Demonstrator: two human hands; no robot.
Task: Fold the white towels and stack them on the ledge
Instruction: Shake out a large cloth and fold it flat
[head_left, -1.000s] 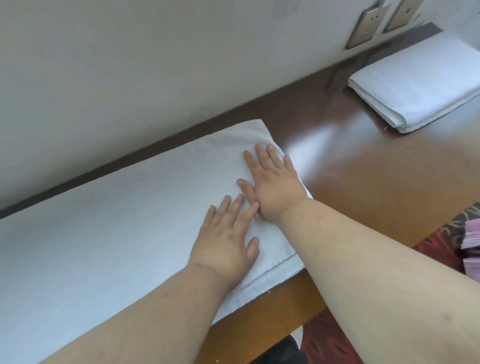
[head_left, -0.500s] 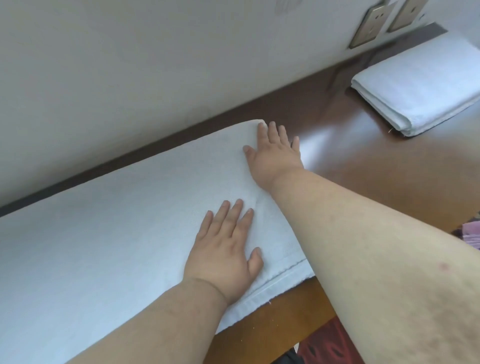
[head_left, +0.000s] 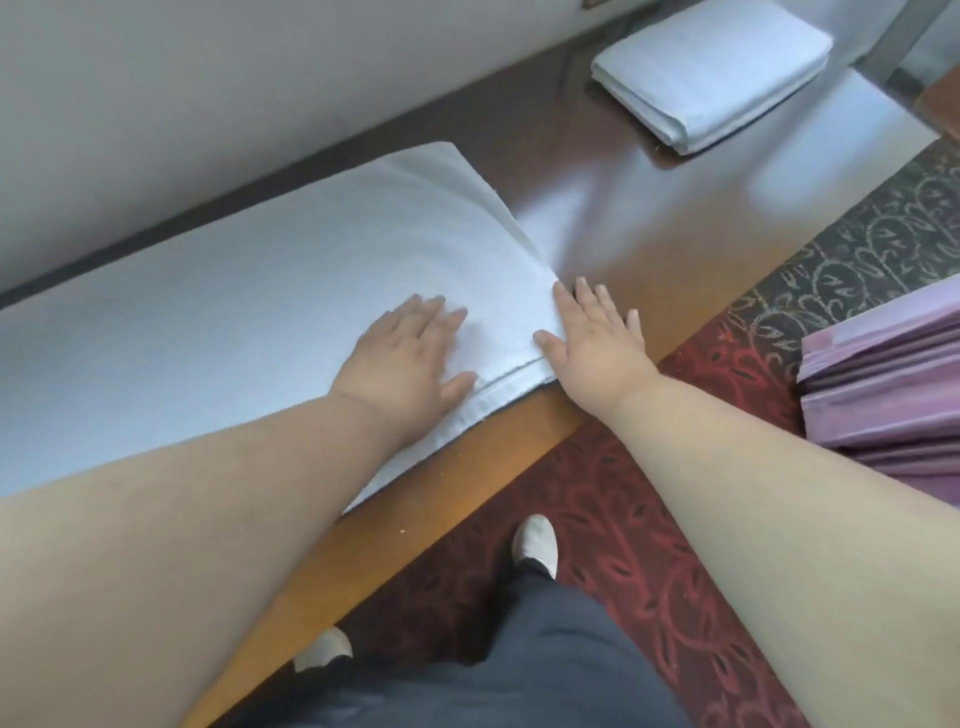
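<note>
Head view, the only one on offer, looking down over both forearms. A long white towel (head_left: 234, 301) lies across the left and middle of the frame on the brown ledge (head_left: 649, 249), its far edge close along the wall. It looks already doubled lengthwise: layered edges show at its right end and a hemmed border runs along the near side.

Left hand (head_left: 405, 358) lies flat on the towel near that right end, fingers straight and spread, palm down. No grip here, just weight, and the likely reason is to pin the layers so they don't slide on the glossy wood.

Right hand (head_left: 592, 338) sits at the towel's near right corner, also flat, fingers stretched out. The thumb touches the cloth edge and the rest of the hand rests on bare ledge beside it. It pinches nothing. My read: it is squaring that end or getting set to pick up the corner for the next fold across.

Upper right of the frame, a second towel (head_left: 711, 73) sits folded into a neat block, well apart from the hands. So one appears done, this one is mid-fold, and no stack exists yet.

At the right edge, a pile of purple cloth (head_left: 883, 384) lies above the patterned carpet (head_left: 649, 545). Bottom centre, dark trousers and two pale shoes.
</note>
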